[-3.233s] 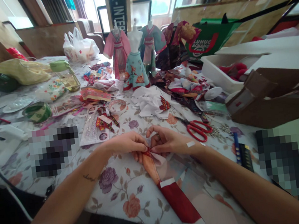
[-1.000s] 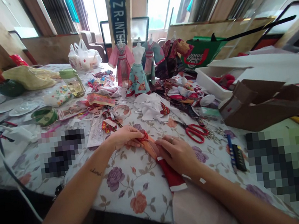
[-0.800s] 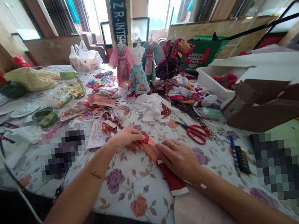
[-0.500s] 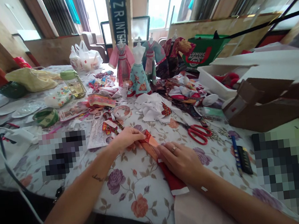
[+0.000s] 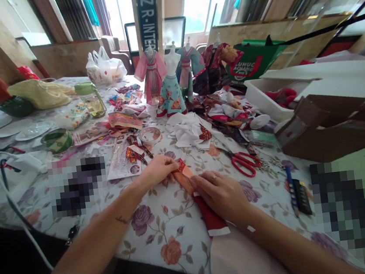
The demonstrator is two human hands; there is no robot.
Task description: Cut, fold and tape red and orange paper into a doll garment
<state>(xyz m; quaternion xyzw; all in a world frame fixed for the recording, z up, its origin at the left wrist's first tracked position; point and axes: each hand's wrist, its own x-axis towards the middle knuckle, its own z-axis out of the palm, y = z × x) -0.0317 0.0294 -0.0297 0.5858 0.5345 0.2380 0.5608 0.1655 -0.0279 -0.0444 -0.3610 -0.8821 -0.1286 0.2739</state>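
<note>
- Here's the big picture: a **floral tablecloth** (image 5: 169, 248) covers the work table, heaped with craft supplies.
- Out at 2 o'clock sits a **brown cardboard box** (image 5: 328, 131), with a **white plastic tray** (image 5: 260, 97) just behind it.
- At 12 o'clock, two miniature gowns stand on display: a **pink gown** (image 5: 152, 72) and a **teal skirt on a white dress form** (image 5: 171, 96).
- Down at 6 o'clock, a **pale pink fabric** (image 5: 245, 257) hangs over the table edge.
- Centre stage, an **orange-and-red fabric strip** (image 5: 187, 182) lies flat on the cloth, running from 11 o'clock to 5 o'clock between the hands!
- The **left hand** (image 5: 156, 170) sits at 9 o'clock to the strip, fingers lightly curled, tips at its edge; pinching or just touching, I can't tell.
- The **right hand** (image 5: 220, 198) lies almost flat, fingers together, pressing on the strip.
- At 3 o'clock, well clear of the hands, rest **red-handled scissors** (image 5: 243, 164).
- And a **ring** (image 5: 214, 178) glints on the right hand!
</note>
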